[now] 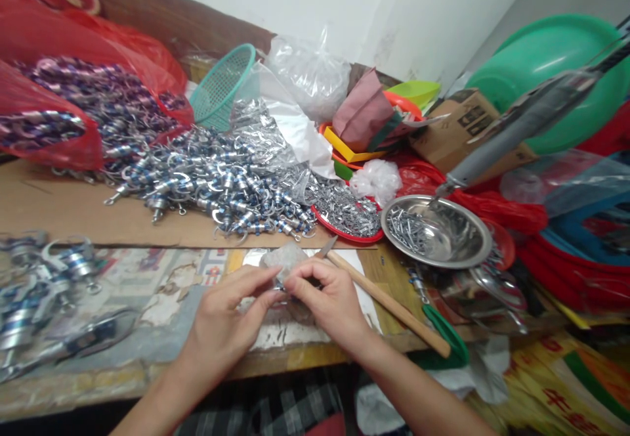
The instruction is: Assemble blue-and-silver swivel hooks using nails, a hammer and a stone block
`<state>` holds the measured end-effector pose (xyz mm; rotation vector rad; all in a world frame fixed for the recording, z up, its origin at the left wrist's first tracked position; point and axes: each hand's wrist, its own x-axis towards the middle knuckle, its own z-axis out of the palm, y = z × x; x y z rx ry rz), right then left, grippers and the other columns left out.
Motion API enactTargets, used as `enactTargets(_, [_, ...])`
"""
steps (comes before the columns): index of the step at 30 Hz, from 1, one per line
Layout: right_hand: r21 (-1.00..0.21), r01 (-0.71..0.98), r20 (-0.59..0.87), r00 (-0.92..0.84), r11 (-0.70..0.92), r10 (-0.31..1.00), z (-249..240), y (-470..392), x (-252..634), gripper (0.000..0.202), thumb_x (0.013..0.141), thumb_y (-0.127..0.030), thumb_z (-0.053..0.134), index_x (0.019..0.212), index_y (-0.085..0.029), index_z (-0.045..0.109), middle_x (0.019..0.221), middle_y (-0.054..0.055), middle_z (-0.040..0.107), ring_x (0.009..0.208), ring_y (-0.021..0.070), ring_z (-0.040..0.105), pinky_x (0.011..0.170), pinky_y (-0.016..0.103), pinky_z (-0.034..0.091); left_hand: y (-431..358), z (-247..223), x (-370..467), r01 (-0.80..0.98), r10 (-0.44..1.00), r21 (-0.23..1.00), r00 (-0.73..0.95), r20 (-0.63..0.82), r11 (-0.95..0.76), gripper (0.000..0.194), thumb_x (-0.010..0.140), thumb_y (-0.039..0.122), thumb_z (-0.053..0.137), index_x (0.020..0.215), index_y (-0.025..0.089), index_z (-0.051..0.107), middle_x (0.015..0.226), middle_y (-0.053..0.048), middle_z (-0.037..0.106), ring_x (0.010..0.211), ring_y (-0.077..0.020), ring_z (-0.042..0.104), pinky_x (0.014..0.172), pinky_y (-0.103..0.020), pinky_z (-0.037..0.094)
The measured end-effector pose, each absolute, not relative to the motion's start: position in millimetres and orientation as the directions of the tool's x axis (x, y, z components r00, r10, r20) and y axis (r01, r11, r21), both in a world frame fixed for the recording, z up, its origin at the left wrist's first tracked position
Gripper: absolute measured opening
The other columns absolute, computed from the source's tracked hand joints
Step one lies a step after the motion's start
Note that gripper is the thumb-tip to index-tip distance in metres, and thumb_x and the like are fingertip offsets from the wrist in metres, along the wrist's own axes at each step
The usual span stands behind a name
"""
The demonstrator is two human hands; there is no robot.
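Note:
My left hand (224,318) and my right hand (329,298) meet over the near edge of the workbench. The left thumb and forefinger pinch something small, partly hidden and blurred, with a metallic glint. My right fingers are curled at the same spot, closed on something I cannot make out. Just behind the fingertips sits a grey block (284,257). Beside my right hand lies a hammer (394,305), its wooden handle slanting toward the lower right. On the left of the bench are several silver metal fittings (73,265) with blue bands and curved arms.
A large heap of similar fittings (221,183) covers the cardboard behind. A red bag (44,25) holds purplish ones. A red plate (378,236) carries small metal pieces. Metal pins lie in a steel bowl (462,252). A grey tool (522,127) hangs above the bowl.

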<state>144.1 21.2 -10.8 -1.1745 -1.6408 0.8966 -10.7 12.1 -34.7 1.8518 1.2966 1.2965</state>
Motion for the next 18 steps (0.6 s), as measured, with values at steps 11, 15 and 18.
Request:
enactTargets(11, [-0.041, 0.395, 0.692, -0.652, 0.918, 0.311, -15.6, 15.9, 181.1, 0.020, 0.085, -0.008, 0.048, 0.097, -0.014, 0.063, 0.094, 0.012, 0.068, 0.090, 0.0187, 0.062, 0.072, 0.029, 0.053, 15.0, -13.3, -22.0, 0.332, 0.955, 0.906, 0.224, 0.193, -0.261, 0.013, 0.075, 0.031, 0.062, 0.071, 0.025, 0.073, 0.078, -0.001, 0.074, 0.075, -0.0199, 0.067, 0.067, -0.026, 0.052])
enactTargets(15, [0.064, 0.371, 0.633, -0.733, 0.926, 0.250, -3.2, 16.5, 183.2, 0.021, 0.085, -0.009, 0.050, 0.101, -0.011, 0.063, 0.096, 0.014, 0.069, 0.094, 0.0207, 0.063, 0.075, 0.032, 0.054, 13.4, -4.5, -23.6, 0.440, 0.898, 0.789, 0.301, 0.320, -0.429, 0.017, 0.078, 0.029, 0.058, 0.071, 0.026, 0.073, 0.075, -0.001, 0.074, 0.071, -0.0190, 0.068, 0.065, -0.026, 0.053])
enactTargets(18, [0.042, 0.398, 0.642, -0.713, 0.916, 0.281, -1.3, 13.7, 181.5, 0.023, 0.084, -0.008, 0.051, 0.105, -0.011, 0.062, 0.097, 0.014, 0.069, 0.094, 0.0209, 0.063, 0.075, 0.032, 0.054, 10.2, -0.4, -25.6, 0.501, 0.845, 0.681, 0.334, 0.418, -0.534, 0.021, 0.081, 0.026, 0.053, 0.074, 0.025, 0.073, 0.081, -0.002, 0.074, 0.075, -0.0186, 0.068, 0.068, -0.025, 0.053])
